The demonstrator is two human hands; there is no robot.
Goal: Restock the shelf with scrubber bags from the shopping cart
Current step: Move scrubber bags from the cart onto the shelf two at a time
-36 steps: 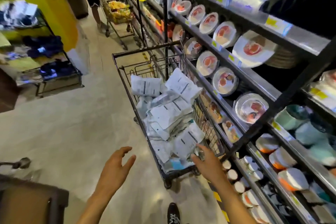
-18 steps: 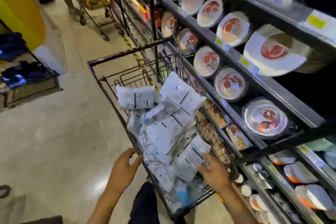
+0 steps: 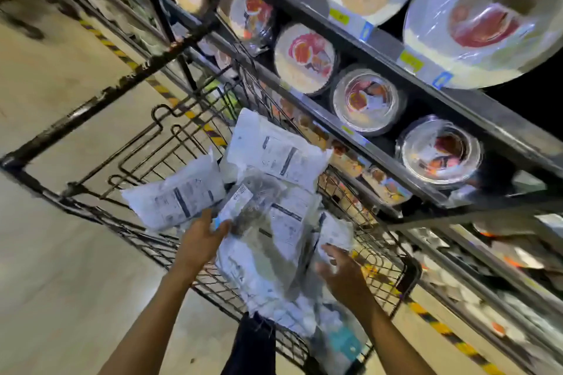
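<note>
A black wire shopping cart [image 3: 91, 106] stands against the shelf, piled with scrubber bags [image 3: 283, 158] in clear and white plastic with printed labels. My left hand [image 3: 199, 242] reaches in from the cart's left side. Its fingers and spread thumb touch the edge of a clear bag [image 3: 243, 207], beside a white bag [image 3: 179, 195]. My right hand [image 3: 339, 271] is over the pile's right side with fingers spread, touching the lower edge of a small bag [image 3: 333, 230]. Motion blur hides whether either hand grips.
The black metal shelf [image 3: 380, 49] on the right holds wrapped plates [image 3: 484, 18] and bowls [image 3: 365, 99] on several levels, close over the cart. Lower shelves [image 3: 502, 268] hold more dishes. Yellow-black tape [image 3: 158, 88] marks the floor along the shelf. Open floor lies left.
The view has moved in close over the cart. My left hand left the cart's rim and went into the bag pile. My right hand shifted along the pile's right side.
</note>
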